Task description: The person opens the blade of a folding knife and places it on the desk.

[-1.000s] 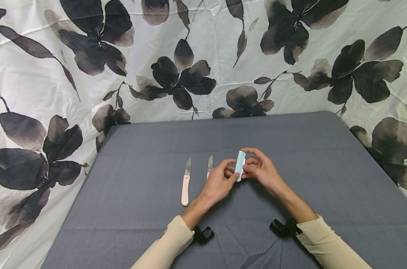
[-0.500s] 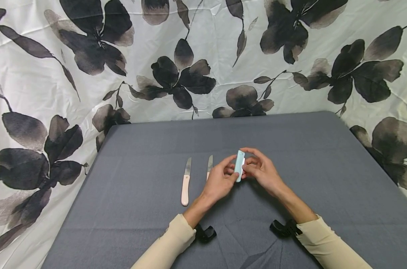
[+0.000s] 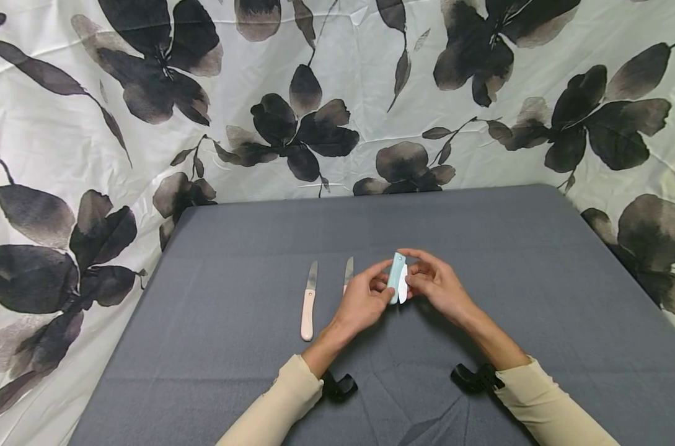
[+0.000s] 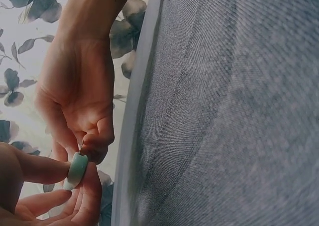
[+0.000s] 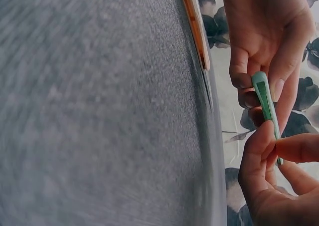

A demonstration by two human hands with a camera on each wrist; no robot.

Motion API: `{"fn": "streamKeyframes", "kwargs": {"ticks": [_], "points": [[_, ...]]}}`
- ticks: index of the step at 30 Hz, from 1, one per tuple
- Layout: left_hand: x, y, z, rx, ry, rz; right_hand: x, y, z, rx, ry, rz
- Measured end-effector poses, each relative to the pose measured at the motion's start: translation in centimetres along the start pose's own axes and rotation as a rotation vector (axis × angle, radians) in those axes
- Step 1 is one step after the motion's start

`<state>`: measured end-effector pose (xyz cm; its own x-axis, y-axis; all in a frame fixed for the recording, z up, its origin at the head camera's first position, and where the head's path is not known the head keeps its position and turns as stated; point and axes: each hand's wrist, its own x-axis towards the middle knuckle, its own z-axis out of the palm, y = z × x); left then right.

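Observation:
A folding knife with a pale blue-green handle (image 3: 395, 272) is held above the table between both hands. Its pale blade (image 3: 403, 286) stands partly swung out of the handle, at a narrow angle. My left hand (image 3: 364, 298) grips the handle between thumb and fingers. My right hand (image 3: 439, 286) pinches the blade with thumb and fingers, one fingertip near the handle's upper end. In the right wrist view, the slot of the handle (image 5: 264, 94) shows between the left fingers. The left wrist view shows the handle (image 4: 76, 171) end-on.
Left of the hands, a knife with a pink handle (image 3: 308, 310) lies unfolded on the grey cloth-covered table (image 3: 214, 279). A second knife (image 3: 349, 272) lies beside it, partly hidden by the left hand. A floral curtain (image 3: 337, 74) hangs behind the table.
The blade has swung further out of the handle and now shows as a pale strip along its right side. Both hands stay in nearly the same place.

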<state>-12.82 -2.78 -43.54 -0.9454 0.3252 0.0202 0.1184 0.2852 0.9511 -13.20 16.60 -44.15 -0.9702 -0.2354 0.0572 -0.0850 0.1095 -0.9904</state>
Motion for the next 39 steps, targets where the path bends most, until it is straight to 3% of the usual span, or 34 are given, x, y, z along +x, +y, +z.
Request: {"fn": "streamKeyframes", "kwargs": {"ticks": [15, 26, 39], "points": [[-0.2, -0.1, -0.3, 0.005, -0.012, 0.009, -0.2, -0.1, -0.5, -0.05, -0.033, 0.043], [-0.2, -0.1, -0.5, -0.044, 0.003, 0.003, -0.6, 0.0, -0.2, -0.041, -0.033, -0.012], [-0.4, -0.3, -0.4, -0.081, 0.015, 0.005, -1.2, -0.2, 0.6, -0.055, 0.085, 0.062]]}}
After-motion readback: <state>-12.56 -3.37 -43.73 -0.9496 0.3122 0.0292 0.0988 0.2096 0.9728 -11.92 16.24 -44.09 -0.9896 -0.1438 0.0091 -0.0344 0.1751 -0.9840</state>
